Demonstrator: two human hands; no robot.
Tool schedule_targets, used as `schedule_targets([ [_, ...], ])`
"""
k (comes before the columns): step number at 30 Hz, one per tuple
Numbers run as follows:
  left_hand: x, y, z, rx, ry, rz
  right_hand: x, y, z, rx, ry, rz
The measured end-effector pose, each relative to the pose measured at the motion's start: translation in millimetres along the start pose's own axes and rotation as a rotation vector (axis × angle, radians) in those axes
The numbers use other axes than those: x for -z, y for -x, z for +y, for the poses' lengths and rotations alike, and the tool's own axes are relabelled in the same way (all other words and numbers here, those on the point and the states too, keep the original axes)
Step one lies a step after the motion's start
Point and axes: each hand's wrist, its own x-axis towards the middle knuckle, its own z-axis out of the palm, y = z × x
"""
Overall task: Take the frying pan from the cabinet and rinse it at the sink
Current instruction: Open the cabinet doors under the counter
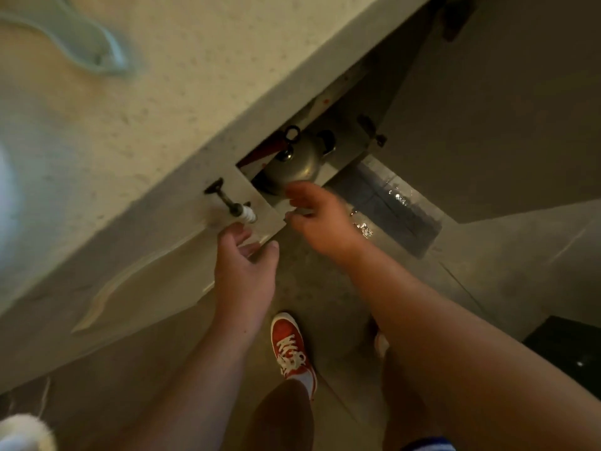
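The cabinet (349, 143) under the countertop stands open, its door (487, 125) swung out to the right. Inside I see a round metal lid or pot (294, 164) with a knob, and a red, dark-tipped handle (273, 146) beside it; the frying pan's body is not clearly visible. My right hand (317, 216) reaches toward the opening, fingers apart, holding nothing. My left hand (245, 255) hovers open just below the shut left door (182, 252), near its small handle (227, 201). The sink is not clearly in view.
A speckled countertop (162, 109) overhangs the cabinets, with a pale blue object (87, 43) lying on it. A wet, shiny patch (387, 206) lies on the floor below the open cabinet. My red sneaker (292, 346) stands on the tiled floor. A dark object (572, 346) sits at the right.
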Motion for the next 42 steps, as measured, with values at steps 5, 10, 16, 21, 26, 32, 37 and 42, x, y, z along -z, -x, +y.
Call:
schedule_targets([
  [5, -1, -13, 5, -0.055, 0.061, 0.073, -18, -25, -16, 0.029, 0.076, -0.186],
  [10, -19, -13, 13, 0.005, 0.107, 0.204, -12, -38, -19, -0.009, -0.028, -0.276],
  [16, -57, 13, 33, 0.121, 0.249, 0.402, 14, -42, -28, -0.038, 0.062, -0.464],
  [21, -80, 38, 35, 0.218, 0.360, 0.543, 23, -31, -35, -0.106, 0.149, -0.583],
  [26, -90, 77, 12, 0.330, 0.404, 0.570, 19, -10, -28, -0.192, 0.296, -0.708],
  [32, -89, 136, -17, 0.355, 0.463, 0.617, 13, 36, 2, -0.206, 0.467, -0.861],
  [37, -84, 182, -43, 0.387, 0.489, 0.680, 6, 92, 11, -0.200, 0.556, -0.950],
  [42, -77, 224, -60, 0.430, 0.495, 0.732, -9, 134, 19, -0.246, 0.526, -0.987],
])
